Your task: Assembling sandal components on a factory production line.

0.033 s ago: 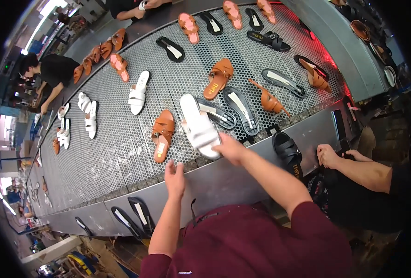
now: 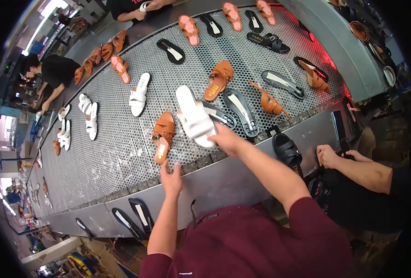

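My right hand (image 2: pixel 226 139) grips the heel end of a white strappy sandal (image 2: pixel 194 116) just above the perforated metal belt (image 2: pixel 113 157). The sandal's toe points away from me. My left hand (image 2: pixel 170 178) rests with fingers apart on the belt's near edge and holds nothing. It is just below a brown sandal (image 2: pixel 163 134) that lies on the belt left of the white one.
Black soles (image 2: pixel 240 109) and a brown heeled sandal (image 2: pixel 268 102) lie right of the white sandal. A black sandal (image 2: pixel 286 150) sits at the belt's edge near another person's hand (image 2: pixel 328 155). Several more sandals dot the belt. Black insoles (image 2: pixel 140 215) line the ledge below.
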`<state>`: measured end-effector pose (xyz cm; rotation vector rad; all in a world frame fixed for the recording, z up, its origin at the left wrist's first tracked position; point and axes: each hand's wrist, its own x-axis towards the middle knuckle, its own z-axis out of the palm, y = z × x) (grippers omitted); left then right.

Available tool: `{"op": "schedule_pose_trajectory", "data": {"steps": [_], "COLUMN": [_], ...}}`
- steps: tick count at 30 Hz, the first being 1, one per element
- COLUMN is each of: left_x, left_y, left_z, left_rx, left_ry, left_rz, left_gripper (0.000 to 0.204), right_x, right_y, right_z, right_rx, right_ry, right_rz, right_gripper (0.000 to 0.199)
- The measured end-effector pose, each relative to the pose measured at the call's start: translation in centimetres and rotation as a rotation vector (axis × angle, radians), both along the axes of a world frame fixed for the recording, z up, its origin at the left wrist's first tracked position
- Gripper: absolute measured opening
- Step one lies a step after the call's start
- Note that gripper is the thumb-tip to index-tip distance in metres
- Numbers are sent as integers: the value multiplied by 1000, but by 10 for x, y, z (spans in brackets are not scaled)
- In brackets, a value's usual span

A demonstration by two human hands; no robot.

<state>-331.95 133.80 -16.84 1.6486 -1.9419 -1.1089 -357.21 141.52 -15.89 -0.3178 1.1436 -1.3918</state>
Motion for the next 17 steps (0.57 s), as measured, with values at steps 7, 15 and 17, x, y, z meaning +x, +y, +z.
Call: {"op": "schedule_pose_trajectory", "data": {"steps": [7,15,17], "left_x": [-1,-13,-8], "left_y": [-65,-69,-69], "left_z": [-7,-7,-10], "left_rx": [-414,-154,-109], "left_ry": [-480,-627,-298], "left_rz": [-143,-256,-135], "left_gripper": [76,67,66], "right_x": [-36,-26,-19], "right_y": [-69,-5,9], "right_z": [-27,-37,-33], "right_rx": [322,442,436], "right_ry": [1128,1373,1305], "right_rz": [31,351,386], "right_gripper": [81,61,61]}}
